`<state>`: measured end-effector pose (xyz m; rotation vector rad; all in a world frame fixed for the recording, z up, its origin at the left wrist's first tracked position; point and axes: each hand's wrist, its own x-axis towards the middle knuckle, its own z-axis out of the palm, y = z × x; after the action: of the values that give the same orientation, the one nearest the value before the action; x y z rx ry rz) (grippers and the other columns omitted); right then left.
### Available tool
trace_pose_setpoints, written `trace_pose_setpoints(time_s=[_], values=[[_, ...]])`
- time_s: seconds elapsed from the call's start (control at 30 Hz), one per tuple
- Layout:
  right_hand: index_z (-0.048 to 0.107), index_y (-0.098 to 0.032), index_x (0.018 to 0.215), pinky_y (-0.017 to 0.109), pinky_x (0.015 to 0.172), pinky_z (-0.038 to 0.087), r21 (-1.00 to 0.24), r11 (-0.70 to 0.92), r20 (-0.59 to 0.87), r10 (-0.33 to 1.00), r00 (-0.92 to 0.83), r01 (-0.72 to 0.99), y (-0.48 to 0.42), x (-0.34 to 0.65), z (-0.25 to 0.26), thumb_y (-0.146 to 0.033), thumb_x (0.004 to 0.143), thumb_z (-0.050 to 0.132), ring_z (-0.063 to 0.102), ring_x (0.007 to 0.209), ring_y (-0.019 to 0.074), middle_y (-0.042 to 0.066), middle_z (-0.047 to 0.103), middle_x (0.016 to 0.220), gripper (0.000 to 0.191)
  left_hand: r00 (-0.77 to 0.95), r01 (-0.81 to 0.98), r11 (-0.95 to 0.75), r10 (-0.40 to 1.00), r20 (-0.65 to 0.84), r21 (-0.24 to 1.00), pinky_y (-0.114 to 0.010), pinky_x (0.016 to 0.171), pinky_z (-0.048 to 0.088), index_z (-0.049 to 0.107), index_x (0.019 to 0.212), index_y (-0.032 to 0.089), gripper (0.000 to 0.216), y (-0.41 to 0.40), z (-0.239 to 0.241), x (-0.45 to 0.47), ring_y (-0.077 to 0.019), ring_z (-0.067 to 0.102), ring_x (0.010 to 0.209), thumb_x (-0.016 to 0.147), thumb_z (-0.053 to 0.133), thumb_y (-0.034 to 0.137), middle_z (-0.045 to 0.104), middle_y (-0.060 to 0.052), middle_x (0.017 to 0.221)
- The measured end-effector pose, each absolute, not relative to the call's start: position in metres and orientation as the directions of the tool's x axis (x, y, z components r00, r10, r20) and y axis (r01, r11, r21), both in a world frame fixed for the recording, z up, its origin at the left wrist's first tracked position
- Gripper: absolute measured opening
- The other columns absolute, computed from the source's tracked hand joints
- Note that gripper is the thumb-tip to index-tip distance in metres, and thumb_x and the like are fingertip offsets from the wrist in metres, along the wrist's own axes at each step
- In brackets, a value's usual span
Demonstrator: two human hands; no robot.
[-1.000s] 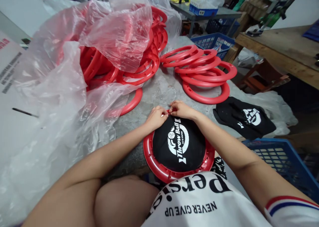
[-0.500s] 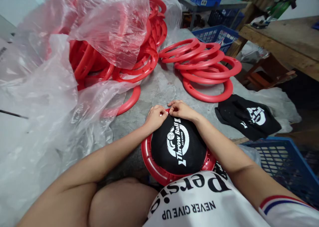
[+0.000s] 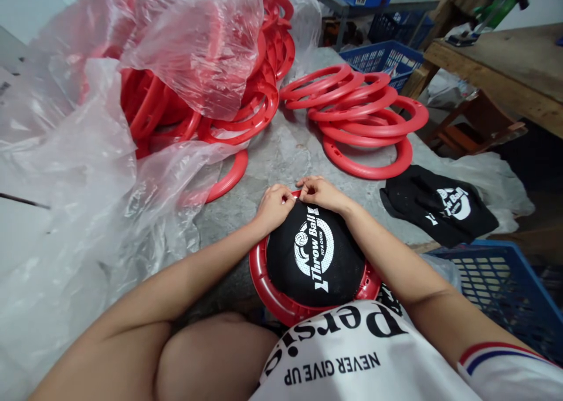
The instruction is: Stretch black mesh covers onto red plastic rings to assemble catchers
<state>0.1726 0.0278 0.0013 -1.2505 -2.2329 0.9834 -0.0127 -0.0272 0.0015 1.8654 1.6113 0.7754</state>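
A red plastic ring (image 3: 260, 266) leans against my shirt at the table's near edge. Within it lies a round black fabric cover (image 3: 281, 254) printed in white with "Throw Ball". At the ring's far side, my left hand (image 3: 277, 204) pinches the cover's edge with thumb and forefinger. Close beside it, my right hand (image 3: 319, 191) also pinches the fabric edge at the rim, its fingers curled. A short stretch of red rim shows between the two hands. The exact grip under the fingertips is hidden.
Several red rings (image 3: 365, 114) are stacked at the far right of the grey table (image 3: 285, 160). More fill a clear plastic bag (image 3: 193, 43) at the left. Black printed covers (image 3: 422, 204) lie at right, above a blue crate (image 3: 492, 284). A wooden table (image 3: 505, 67) stands beyond.
Both hands keep nearly the same place and pinch at the far rim. The view has shifted very slightly; nothing else has visibly moved.
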Motion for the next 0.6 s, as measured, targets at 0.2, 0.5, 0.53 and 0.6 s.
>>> trace_pose_setpoints(time_s=[0.2,0.5,0.53,0.6], values=[[0.068,-0.019,0.068,0.041,0.109,0.041,-0.742,0.334,-0.008,0.862,-0.507,0.581,0.0271,0.1712,0.0013,-0.016,0.076,0.069,0.063,0.115,0.0239,0.005,0.072,0.120,0.009,0.085,0.691,-0.085,0.996,0.035,0.718,-0.037,0.103,0.047,0.064,0.073,0.020,0.013,-0.0257,0.0015,-0.0110,-0.0218,0.064,0.106,0.084,0.060,0.014,0.069,-0.005,0.102],[0.064,-0.019,0.066,0.041,0.107,0.041,-0.677,0.349,-0.007,0.877,-0.480,0.648,0.0260,0.1671,-0.0008,-0.015,0.076,0.066,0.061,0.111,0.0239,0.006,0.071,0.116,0.011,0.076,0.772,-0.054,0.997,-0.007,0.633,-0.037,0.092,0.050,0.061,0.068,0.020,0.015,-0.0179,0.0027,-0.0063,-0.0214,0.060,0.088,0.082,0.060,0.016,0.062,-0.005,0.085],[0.063,-0.019,0.066,0.041,0.107,0.041,-0.669,0.352,-0.004,0.879,-0.476,0.654,0.0256,0.1665,-0.0008,-0.015,0.076,0.065,0.061,0.111,0.0241,0.006,0.071,0.116,0.011,0.077,0.775,-0.056,0.997,-0.007,0.630,-0.038,0.092,0.050,0.061,0.068,0.020,0.015,-0.0175,0.0027,-0.0061,-0.0217,0.059,0.088,0.082,0.060,0.016,0.061,-0.004,0.083],[0.063,-0.019,0.067,0.041,0.106,0.041,-0.659,0.358,0.001,0.880,-0.476,0.662,0.0244,0.1656,-0.0001,-0.016,0.077,0.064,0.061,0.110,0.0242,0.006,0.071,0.116,0.011,0.083,0.760,-0.066,0.997,0.005,0.647,-0.039,0.094,0.049,0.061,0.068,0.020,0.013,-0.0174,0.0023,-0.0072,-0.0224,0.060,0.090,0.081,0.060,0.016,0.061,-0.004,0.084]])
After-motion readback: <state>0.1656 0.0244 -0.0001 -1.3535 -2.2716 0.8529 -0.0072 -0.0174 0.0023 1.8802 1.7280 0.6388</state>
